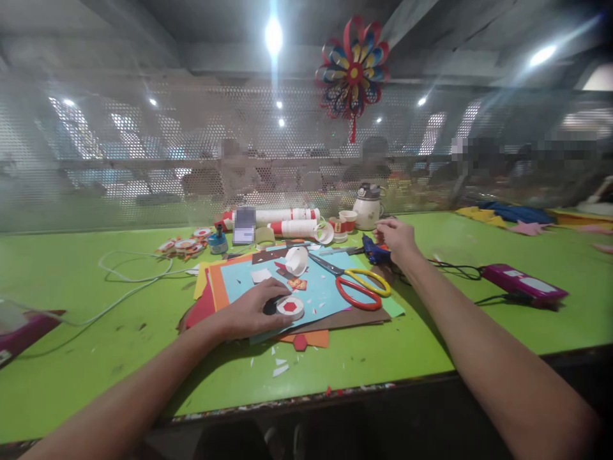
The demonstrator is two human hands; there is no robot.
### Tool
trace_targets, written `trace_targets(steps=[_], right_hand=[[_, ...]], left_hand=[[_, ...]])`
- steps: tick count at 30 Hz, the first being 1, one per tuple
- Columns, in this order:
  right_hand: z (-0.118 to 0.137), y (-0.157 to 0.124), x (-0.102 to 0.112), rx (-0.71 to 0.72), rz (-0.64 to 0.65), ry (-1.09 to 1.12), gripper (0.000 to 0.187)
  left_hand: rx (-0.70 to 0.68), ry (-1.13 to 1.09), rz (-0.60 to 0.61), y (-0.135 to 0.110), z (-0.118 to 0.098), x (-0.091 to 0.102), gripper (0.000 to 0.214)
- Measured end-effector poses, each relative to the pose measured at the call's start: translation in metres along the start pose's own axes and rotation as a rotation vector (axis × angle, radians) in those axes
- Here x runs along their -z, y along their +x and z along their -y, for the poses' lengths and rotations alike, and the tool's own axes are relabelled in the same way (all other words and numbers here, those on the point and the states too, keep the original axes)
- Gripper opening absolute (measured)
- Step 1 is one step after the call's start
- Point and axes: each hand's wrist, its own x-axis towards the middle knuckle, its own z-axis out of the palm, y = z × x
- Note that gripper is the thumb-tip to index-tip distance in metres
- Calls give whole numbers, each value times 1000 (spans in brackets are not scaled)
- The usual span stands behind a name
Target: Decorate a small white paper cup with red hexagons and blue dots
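Note:
My left hand (258,310) rests on the sheets of coloured paper, its thumb and fingers curled round a white round paper piece (290,307) with a red hexagon on top. My right hand (395,239) is raised at the back right of the paper with its fingers pinched together; anything between them is too small to make out. Just below it lies a blue glue gun (377,251). Between the hands, scissors (361,287) with one red and one yellow handle loop lie on the light-blue paper (330,300), among small scraps and a white cup-like piece (297,260).
Behind the paper stand stacked paper cups (294,229), a phone (244,227), a blue glue bottle (218,241) and a white jug-like bottle (367,207). A purple power strip (524,284) with cables lies at right. Finished-looking paper pieces (186,244) sit at left.

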Motion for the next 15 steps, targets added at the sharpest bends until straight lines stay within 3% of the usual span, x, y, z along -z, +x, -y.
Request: trace_targets(steps=[15], right_hand=[[-4, -3, -6, 1, 66, -70, 34]], left_hand=[[-39, -13, -35, 0, -5, 1, 47]])
